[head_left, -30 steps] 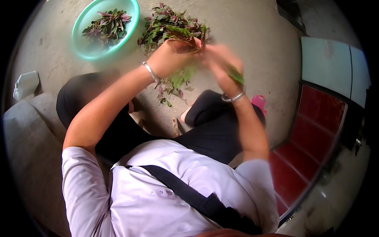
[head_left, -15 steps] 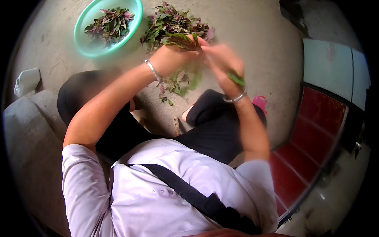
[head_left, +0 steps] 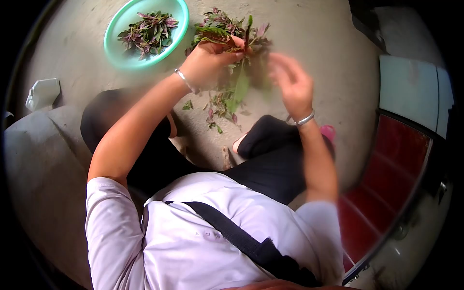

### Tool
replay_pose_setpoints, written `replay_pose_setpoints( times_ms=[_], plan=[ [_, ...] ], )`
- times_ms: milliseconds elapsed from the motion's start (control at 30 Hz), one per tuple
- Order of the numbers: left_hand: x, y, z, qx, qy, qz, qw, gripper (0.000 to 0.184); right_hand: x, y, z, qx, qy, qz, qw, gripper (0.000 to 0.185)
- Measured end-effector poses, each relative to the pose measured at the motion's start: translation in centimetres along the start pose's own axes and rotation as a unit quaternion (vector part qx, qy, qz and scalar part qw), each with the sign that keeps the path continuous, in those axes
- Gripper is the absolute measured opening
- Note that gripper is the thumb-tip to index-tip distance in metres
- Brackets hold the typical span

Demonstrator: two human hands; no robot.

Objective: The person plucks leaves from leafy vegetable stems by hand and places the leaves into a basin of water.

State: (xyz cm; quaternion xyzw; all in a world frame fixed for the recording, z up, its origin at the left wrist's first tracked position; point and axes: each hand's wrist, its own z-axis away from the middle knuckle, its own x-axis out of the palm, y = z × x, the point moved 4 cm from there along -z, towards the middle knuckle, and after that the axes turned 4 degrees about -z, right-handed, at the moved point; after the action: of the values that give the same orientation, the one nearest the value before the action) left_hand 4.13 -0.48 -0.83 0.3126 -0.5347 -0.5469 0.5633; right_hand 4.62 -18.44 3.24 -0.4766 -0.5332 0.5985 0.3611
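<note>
My left hand [head_left: 212, 63] is closed round a leafy stem [head_left: 240, 84] with green and reddish leaves, pinched at thumb and fingertips. One long green leaf hangs below the grip. To its right, my right hand [head_left: 294, 84] is apart from the stem, its fingers loosely bent and spread, slightly blurred, with nothing visible in them. Behind my left hand lies a pile of purple-green leafy greens [head_left: 220, 20] on the floor, partly hidden. A light-green basin [head_left: 110, 46] holds plucked leaves [head_left: 147, 36]. Scattered leaf scraps [head_left: 220, 108] lie nearer my legs.
A white plastic container [head_left: 43, 94] stands at the left, by a grey covered object [head_left: 36, 145]. On the right are a red-tiled surface [head_left: 382, 169] and a pale panel [head_left: 408, 87]. Something pink [head_left: 328, 131] lies beside my knee. The floor [head_left: 319, 29] is bare concrete.
My right hand has drawn away to the right from my left hand, and the green leaf seen at it is no longer there. The view has shifted slightly, and my left hand keeps its grip.
</note>
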Motion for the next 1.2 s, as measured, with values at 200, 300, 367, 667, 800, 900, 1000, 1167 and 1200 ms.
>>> replay_pose_setpoints(
  times_ms=[200, 300, 367, 667, 800, 900, 1000, 1167, 1200],
  plan=[
    [1.8, -1.0, 0.4, -0.005, -0.081, -0.090, 0.993, 0.015, -1.2, -0.5, -0.5, -0.072, 0.040, 0.047, 0.995, 0.017],
    [2.9, -1.8, 0.5, 0.034, -0.137, -0.145, 0.979, 0.013, -1.0, -2.2, -0.7, -0.122, 0.002, 0.084, 0.989, 0.014],
    [3.8, -2.1, 0.9, 0.039, -0.175, -0.137, 0.974, 0.013, -0.7, -2.0, -0.8, -0.094, -0.051, 0.063, 0.992, 0.013],
    [5.6, -1.4, 1.5, -0.005, -0.259, -0.181, 0.949, 0.019, 0.4, -0.4, 0.2, -0.002, -0.100, 0.037, 0.994, 0.006],
    [5.2, -1.9, 1.3, 0.002, -0.156, -0.047, 0.987, 0.024, -0.3, -1.3, 0.3, -0.031, -0.036, 0.061, 0.997, 0.007],
    [4.4, -1.0, 1.0, -0.120, -0.112, -0.024, 0.986, 0.021, -0.4, -2.0, 0.5, -0.055, 0.011, 0.100, 0.993, 0.006],
    [4.3, -0.5, 1.0, -0.115, -0.076, 0.071, 0.988, 0.026, -0.3, -2.2, 0.5, -0.089, 0.032, 0.153, 0.984, 0.006],
    [4.3, -0.7, 0.7, -0.034, -0.094, 0.029, 0.995, 0.020, -0.2, -1.3, 0.5, -0.026, 0.031, 0.078, 0.996, 0.005],
    [4.3, -0.5, 0.8, -0.037, -0.061, 0.038, 0.997, 0.014, -0.2, -1.0, 0.6, 0.032, 0.035, 0.013, 0.999, 0.005]
  ],
)
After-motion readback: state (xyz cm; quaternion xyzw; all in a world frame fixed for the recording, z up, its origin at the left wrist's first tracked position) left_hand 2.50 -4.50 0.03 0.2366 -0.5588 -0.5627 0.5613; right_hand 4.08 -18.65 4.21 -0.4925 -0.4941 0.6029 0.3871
